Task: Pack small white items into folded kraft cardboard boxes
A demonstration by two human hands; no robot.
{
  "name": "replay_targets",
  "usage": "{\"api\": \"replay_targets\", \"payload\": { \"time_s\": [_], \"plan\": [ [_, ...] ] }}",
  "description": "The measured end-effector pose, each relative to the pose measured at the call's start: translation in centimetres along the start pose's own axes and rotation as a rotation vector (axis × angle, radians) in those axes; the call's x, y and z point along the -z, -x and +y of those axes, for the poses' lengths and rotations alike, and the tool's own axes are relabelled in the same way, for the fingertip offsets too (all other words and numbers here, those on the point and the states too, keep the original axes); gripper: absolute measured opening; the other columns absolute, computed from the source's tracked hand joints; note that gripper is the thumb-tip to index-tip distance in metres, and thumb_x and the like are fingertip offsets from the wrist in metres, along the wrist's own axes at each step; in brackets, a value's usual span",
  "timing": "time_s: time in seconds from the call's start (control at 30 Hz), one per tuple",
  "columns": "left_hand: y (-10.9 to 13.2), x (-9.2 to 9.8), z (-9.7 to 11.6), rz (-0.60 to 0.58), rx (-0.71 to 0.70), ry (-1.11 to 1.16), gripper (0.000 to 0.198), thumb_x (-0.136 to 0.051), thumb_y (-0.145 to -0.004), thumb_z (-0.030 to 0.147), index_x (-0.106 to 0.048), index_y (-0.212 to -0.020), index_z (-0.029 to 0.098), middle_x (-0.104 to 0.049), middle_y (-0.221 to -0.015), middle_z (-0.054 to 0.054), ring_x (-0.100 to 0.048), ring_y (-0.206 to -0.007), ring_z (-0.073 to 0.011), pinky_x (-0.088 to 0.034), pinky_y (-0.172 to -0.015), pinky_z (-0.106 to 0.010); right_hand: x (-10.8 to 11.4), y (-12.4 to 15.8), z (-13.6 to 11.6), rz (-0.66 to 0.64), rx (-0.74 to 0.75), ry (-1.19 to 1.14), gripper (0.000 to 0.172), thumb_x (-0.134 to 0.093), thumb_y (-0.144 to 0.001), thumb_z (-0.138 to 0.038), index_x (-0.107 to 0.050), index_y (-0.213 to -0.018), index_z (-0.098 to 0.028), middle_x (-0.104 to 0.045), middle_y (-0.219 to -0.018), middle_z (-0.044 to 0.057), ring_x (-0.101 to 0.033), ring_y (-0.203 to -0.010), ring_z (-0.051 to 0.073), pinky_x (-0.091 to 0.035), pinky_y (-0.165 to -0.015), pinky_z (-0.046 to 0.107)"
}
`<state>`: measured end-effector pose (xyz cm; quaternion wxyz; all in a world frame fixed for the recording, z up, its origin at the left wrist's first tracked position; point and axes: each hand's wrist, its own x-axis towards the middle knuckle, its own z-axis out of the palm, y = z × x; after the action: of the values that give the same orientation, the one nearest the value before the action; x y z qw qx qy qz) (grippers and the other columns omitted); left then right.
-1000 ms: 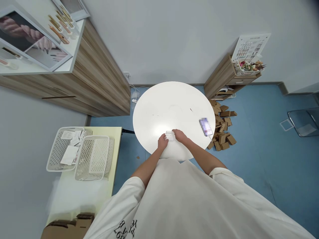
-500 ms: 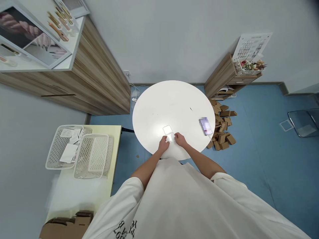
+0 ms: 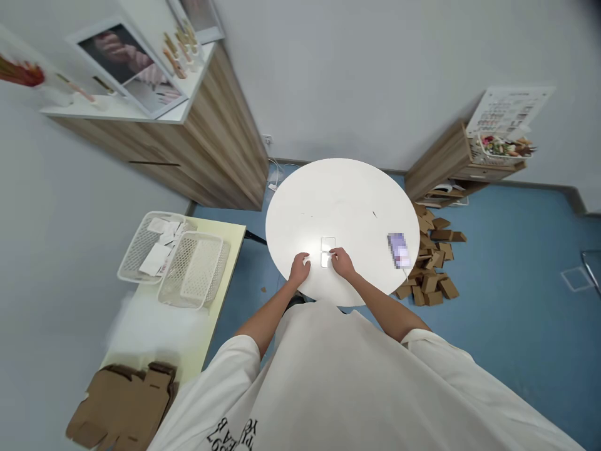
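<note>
A small white square case (image 3: 328, 245), which looks like an opened compact, lies unfolded on the round white table (image 3: 342, 188). Its two halves are in line, one behind the other; the fine detail is washed out by glare. My right hand (image 3: 343, 263) has its fingertips closed on the case's right edge, near the fold. To the left of the case, apart from it, my left hand (image 3: 299, 269) rests at the table with thumb and fingers spread, and nothing shows between them.
A phone (image 3: 399, 250) with a cable lies at the table's right side. Brown boxes (image 3: 432, 269) are piled on the floor beyond it. On the left, a side table (image 3: 225, 235) bears white baskets (image 3: 192, 269) and flattened cardboard (image 3: 124, 401). A wood-grain cabinet (image 3: 225, 138) stands behind.
My left hand has let go of the case and moved away to the left. The case now sits straighter on the table. The whole view has shifted with my head.
</note>
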<state>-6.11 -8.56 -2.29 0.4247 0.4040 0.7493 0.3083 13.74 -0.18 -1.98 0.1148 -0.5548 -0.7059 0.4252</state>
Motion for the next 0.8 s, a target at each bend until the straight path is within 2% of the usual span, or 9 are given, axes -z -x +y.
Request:
{"api": "replay_targets", "payload": {
  "time_s": [0.17, 0.37, 0.57, 0.8],
  "plan": [
    [0.5, 5.9, -0.4, 0.206, -0.021, 0.018, 0.029, -0.052, -0.091, 0.021, -0.062, -0.118, 0.023, -0.06, -0.131, -0.01, -0.058, -0.121, -0.0258, -0.047, -0.103, -0.041, -2.6, -2.6, -6.2, -0.098, 0.201, -0.004, 0.032, -0.042, -0.094, -0.018, -0.065, -0.117, -0.02, -0.062, -0.123, 0.008, -0.061, -0.106, 0.019, -0.048, -0.097, 0.035],
    [1.6, 13.8, -2.4, 0.378, -0.025, 0.066, 0.031, -0.051, -0.093, 0.024, -0.061, -0.122, 0.022, -0.063, -0.128, -0.011, -0.059, -0.121, -0.0261, -0.049, -0.101, -0.041, -8.7, -4.7, -14.9, -0.219, 0.415, 0.009, 0.032, -0.045, -0.092, -0.016, -0.067, -0.115, -0.02, -0.065, -0.119, 0.008, -0.063, -0.102, 0.019, -0.049, -0.095, 0.035],
    [2.1, 22.8, -7.2, 0.51, -0.069, 0.113, 0.03, -0.052, -0.091, 0.021, -0.063, -0.119, 0.023, -0.066, -0.124, -0.01, -0.062, -0.117, -0.0242, -0.049, -0.102, -0.043, -16.9, -6.8, -23.8, -0.3, 0.57, 0.032, 0.03, -0.048, -0.091, -0.015, -0.068, -0.112, -0.02, -0.067, -0.114, 0.007, -0.064, -0.099, 0.019, -0.049, -0.094, 0.033],
    [0.4, 35.3, -14.0, 0.643, -0.044, 0.133, 0.031, -0.051, -0.092, 0.02, -0.063, -0.12, 0.022, -0.066, -0.123, -0.01, -0.064, -0.114, -0.0227, -0.05, -0.101, -0.042, -26.1, -9.2, -33.9, -0.392, 0.615, 0.075, 0.031, -0.048, -0.089, -0.013, -0.068, -0.112, -0.021, -0.067, -0.115, 0.006, -0.064, -0.095, 0.017, -0.049, -0.093, 0.032]
  ]
}}
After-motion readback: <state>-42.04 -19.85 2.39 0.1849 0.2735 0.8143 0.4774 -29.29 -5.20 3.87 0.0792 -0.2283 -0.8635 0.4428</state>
